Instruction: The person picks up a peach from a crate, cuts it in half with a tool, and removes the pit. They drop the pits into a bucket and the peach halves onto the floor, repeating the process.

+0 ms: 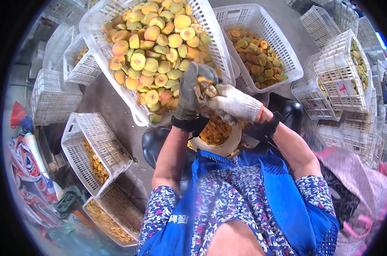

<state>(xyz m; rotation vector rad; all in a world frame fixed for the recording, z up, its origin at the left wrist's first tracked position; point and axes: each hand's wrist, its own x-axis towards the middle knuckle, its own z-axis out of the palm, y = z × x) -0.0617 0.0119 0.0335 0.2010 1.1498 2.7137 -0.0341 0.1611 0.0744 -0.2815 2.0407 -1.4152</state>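
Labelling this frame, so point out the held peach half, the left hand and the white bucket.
peach half (209, 89): head view, cut face.
left hand (188, 91): head view, grey glove's back.
white bucket (221, 150): head view, near rim.

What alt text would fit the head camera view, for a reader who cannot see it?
A person's left hand, in a grey glove, grips a yellow fruit while the right hand, in a white glove, presses against it, above a bucket of fruit halves. Beyond the hands stands a large white crate heaped with halved yellow-orange fruit, among other crates.
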